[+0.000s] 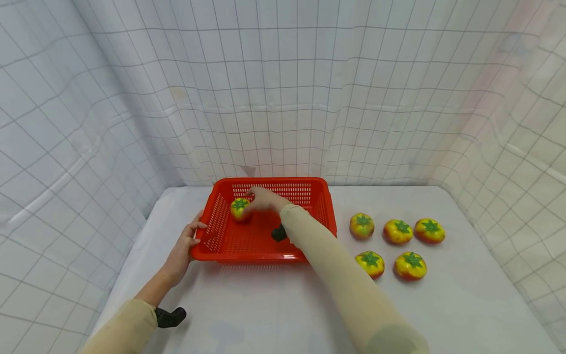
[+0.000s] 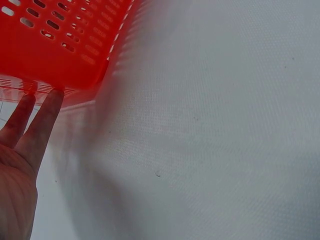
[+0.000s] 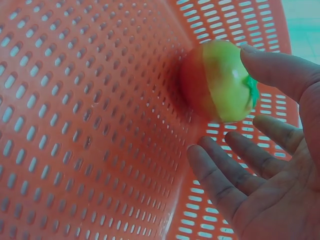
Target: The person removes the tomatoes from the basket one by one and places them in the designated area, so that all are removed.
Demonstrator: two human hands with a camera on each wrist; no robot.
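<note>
A red plastic basket [image 1: 261, 256] with slotted walls stands on the white table. My left hand [image 1: 182, 253] holds its left rim; in the left wrist view two fingers [image 2: 44, 122] lie straight against the outer wall. Inside, near the far left corner, sits a red-and-yellow tomato [image 1: 239, 209] with a green leafy top. My right hand [image 1: 264, 200] reaches into the basket beside it. In the right wrist view its fingers are spread, with the thumb over the leafy side of the tomato [image 3: 217, 82] and nothing gripped.
To the right of the basket, several similar tomatoes [image 1: 410, 266] lie on the table [image 1: 464, 290] in two loose rows. White grid-patterned curtains [image 1: 283, 98] enclose the back and both sides. My right forearm [image 1: 340, 270] crosses over the basket's near right corner.
</note>
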